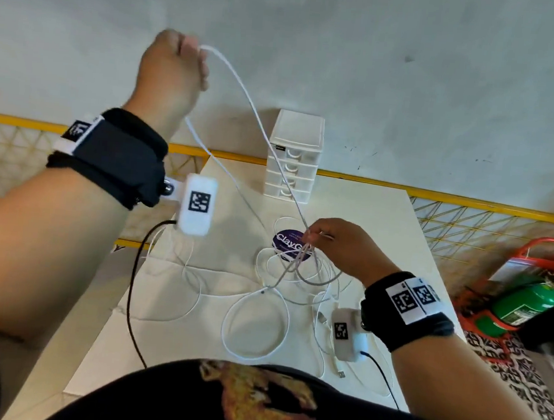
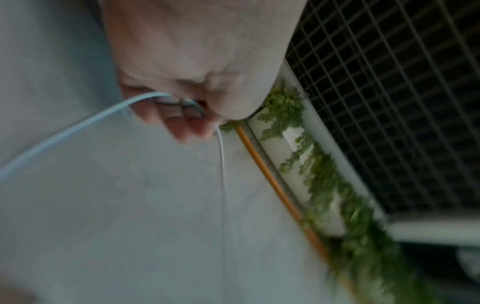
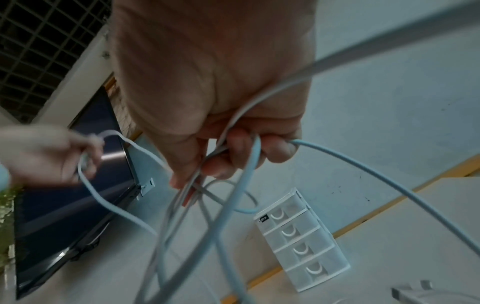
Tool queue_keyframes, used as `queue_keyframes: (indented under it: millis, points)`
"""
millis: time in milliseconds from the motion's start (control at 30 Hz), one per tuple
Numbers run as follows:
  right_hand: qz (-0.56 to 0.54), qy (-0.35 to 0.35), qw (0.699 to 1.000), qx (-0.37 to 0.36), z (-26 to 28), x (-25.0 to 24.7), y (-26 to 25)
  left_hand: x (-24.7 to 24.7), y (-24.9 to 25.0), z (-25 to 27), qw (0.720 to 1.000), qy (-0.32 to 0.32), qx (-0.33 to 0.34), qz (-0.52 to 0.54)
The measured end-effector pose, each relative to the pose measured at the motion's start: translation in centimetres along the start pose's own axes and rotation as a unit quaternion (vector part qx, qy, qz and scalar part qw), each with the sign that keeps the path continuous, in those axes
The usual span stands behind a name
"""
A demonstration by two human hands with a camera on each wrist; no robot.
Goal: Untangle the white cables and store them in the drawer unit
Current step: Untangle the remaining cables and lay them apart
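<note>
Stretching taut, thin glossy white cable [image 1: 245, 96] ran from raised left hand [image 1: 174, 67], fist curled round it at 11 o'clock, down to right hand [image 1: 339, 248] pinching tangled strands above table [image 1: 385, 219]; ribbed plastic drawer unit [image 1: 294, 154] stood upright at 12 o'clock, drawers closed.

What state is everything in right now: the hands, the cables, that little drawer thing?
Left hand: raised, gripping one white cable.
Right hand: pinching the tangled bundle.
Remaining cables: loose loops on the table.
Drawer unit: upright, all four drawers closed.
</note>
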State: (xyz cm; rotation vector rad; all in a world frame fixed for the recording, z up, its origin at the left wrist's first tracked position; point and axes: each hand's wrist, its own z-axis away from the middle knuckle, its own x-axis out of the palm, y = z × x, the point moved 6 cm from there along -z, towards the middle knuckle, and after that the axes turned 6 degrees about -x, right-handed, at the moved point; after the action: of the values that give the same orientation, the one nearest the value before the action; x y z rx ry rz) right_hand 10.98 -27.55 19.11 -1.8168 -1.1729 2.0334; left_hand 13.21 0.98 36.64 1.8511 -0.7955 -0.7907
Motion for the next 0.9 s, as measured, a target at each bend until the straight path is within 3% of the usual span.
queue_keyframes:
  millis: [67, 100, 167, 233, 300, 333, 400, 467, 533, 667, 800, 900]
  points:
    - [-0.018, 0.003, 1.0, -0.004, -0.1, -0.2, -0.5, -1.1, -2.4, -0.2, 0.982, 0.012, 0.02, -0.187]
    - [-0.022, 0.0, 1.0, -0.012, -0.2, -0.3, -1.1, -0.7, -2.9, 0.7, 0.967, 0.001, 0.06, -0.246]
    - [-0.028, -0.007, 0.999, -0.03, -0.5, -0.5, -2.3, 2.9, -2.9, 4.5, 0.932, -0.119, 0.171, -0.298]
    - [-0.023, -0.007, 0.999, -0.039, -0.9, -0.7, -3.4, 7.2, -2.7, 9.9, 0.844, -0.273, 0.27, -0.376]
    - [-0.013, -0.006, 0.999, -0.044, -1.2, -1.1, -4.1, 9.6, -4.3, 13.4, 0.75, -0.363, 0.316, -0.455]
    - [-0.014, -0.007, 0.999, -0.044, -1.3, -1.2, -4.3, 9.9, -4.9, 13.7, 0.74, -0.37, 0.324, -0.459]
    - [-0.03, -0.025, 0.999, -0.037, -1.0, -1.3, -3.9, 9.3, -5.0, 12.9, 0.791, -0.356, 0.301, -0.395]
    - [-0.045, -0.052, 0.997, -0.03, -0.6, -1.0, -3.1, 7.7, -3.4, 11.2, 0.868, -0.296, 0.27, -0.293]
    - [-0.05, -0.061, 0.996, -0.031, -0.6, -0.8, -2.5, 5.7, -1.7, 9.8, 0.912, -0.229, 0.267, -0.212]
    - [-0.005, -0.035, 0.999, -0.016, -1.3, -1.7, -2.1, 3.4, -0.1, 9.1, 0.95, -0.151, 0.232, -0.145]
    - [-0.096, -0.005, 0.995, 0.011, -0.8, -2.3, -1.2, 2.1, -0.7, 7.6, 0.963, -0.129, 0.16, -0.175]
    - [-0.165, 0.003, 0.986, 0.025, -0.4, -2.4, -0.6, 0.5, -1.7, 6.3, 0.993, -0.081, 0.082, -0.032]
